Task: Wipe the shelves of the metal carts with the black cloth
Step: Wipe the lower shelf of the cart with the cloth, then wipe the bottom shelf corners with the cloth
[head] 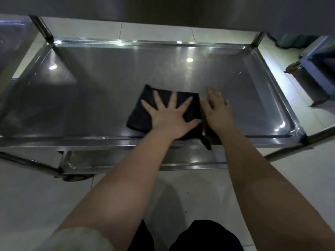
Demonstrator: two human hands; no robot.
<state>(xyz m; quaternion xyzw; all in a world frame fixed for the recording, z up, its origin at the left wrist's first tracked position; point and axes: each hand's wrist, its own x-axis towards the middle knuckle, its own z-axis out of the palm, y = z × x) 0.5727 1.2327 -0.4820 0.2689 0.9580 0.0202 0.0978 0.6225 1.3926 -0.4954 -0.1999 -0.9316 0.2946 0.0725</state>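
Stage: wiping looks under way on the middle shelf (163, 69) of a metal cart (299, 136); judged from where the cloth lies, the stroke is near the front edge, about mid-width.

Done: cannot tell for sure. The shelf shines and mirrors ceiling lights, with faint streaks toward the back, but nothing marks which parts were wiped.

Left: likely the rest of this shelf, the lower shelf (137, 160) seen under the front rim, and the top shelf, whose underside darkens the upper edge of the view. A second cart (12, 42) shows at far left; its state is unclear.

Cloth: the black cloth (143, 113) lies folded flat on the middle shelf, close to the front rim. One corner hangs over that rim.

Left hand: the left hand (172, 116) is spread wide, fingers fanned, palm pressed flat on top of the cloth. It pins the cloth rather than gripping it.

Right hand: the right hand (216, 109) is open with fingers loosely together, just beside the cloth's right edge. It appears to rest on or hover close over the bare shelf; contact cannot be told. It holds nothing.

Floor: pale tiles (199, 187) under the cart.
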